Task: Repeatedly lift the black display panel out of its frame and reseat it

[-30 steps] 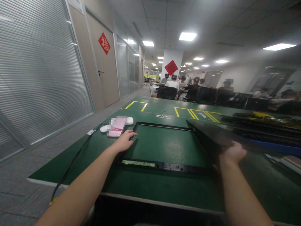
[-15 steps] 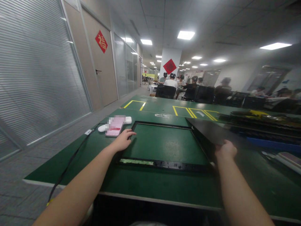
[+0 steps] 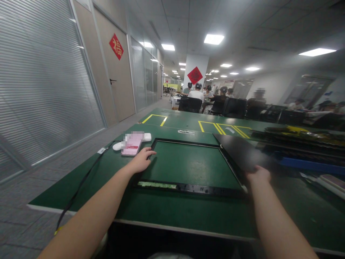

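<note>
A thin black rectangular frame (image 3: 185, 142), like a monitor bezel, lies on the green table with the tabletop showing through its opening. Along its near side runs a green circuit strip (image 3: 156, 185). My left hand (image 3: 141, 159) is closed over the frame's left side, fingertips bent across the edge and thumb hidden. To the right, my right hand (image 3: 258, 176) grips the near edge of a flat dark panel (image 3: 237, 149), thumb on top. The panel is tilted beside the frame's right side, its far left corner near the frame's far right corner. Its right part is blurred.
A pink-screened phone (image 3: 131, 144) lies on a white object left of the frame, near a black cable (image 3: 81, 187). Stacked dark parts (image 3: 302, 138) and a blue strip (image 3: 309, 164) occupy the right. Yellow tape outlines (image 3: 155, 115) mark the far table. People sit beyond.
The dark panel has tilted slightly and shifted, with more of its upper face showing. My right hand is a little lower. My left hand and the frame look unmoved.
</note>
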A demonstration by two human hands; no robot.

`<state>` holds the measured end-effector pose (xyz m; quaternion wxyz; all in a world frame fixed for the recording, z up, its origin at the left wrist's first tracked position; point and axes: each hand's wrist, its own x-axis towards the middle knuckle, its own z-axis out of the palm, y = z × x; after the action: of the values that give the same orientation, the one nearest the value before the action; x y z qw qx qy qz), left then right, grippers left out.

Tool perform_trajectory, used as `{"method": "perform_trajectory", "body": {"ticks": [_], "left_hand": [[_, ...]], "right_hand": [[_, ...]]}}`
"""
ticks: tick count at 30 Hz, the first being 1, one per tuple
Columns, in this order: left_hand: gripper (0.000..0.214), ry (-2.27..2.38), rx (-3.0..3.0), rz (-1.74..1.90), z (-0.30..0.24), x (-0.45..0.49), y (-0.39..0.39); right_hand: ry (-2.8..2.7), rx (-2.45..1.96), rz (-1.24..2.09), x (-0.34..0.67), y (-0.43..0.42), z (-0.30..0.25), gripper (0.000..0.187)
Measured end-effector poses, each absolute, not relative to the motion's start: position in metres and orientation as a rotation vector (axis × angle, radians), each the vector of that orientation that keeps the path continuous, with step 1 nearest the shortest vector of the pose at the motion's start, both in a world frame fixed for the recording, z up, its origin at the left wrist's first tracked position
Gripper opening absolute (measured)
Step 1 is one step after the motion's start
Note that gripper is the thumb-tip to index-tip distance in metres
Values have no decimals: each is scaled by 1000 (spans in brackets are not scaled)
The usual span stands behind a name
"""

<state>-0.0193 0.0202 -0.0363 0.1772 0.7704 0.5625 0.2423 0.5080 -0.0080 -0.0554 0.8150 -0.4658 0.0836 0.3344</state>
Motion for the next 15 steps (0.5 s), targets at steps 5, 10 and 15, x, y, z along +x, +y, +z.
{"method": "perform_trajectory", "body": {"ticks": [5,10,15], "left_hand": [[58,1600,2193,665,-38,-19,21],[60,1576,2207,622,-39,-18,20],[66,1573,2200,637,-39,-18,19]], "right_hand": [[195,-1013,696,504,-9,-52,38],[180,-995,711,502,-8,-52,39],[162,-1023,726,510,-6,-59,43]]}}
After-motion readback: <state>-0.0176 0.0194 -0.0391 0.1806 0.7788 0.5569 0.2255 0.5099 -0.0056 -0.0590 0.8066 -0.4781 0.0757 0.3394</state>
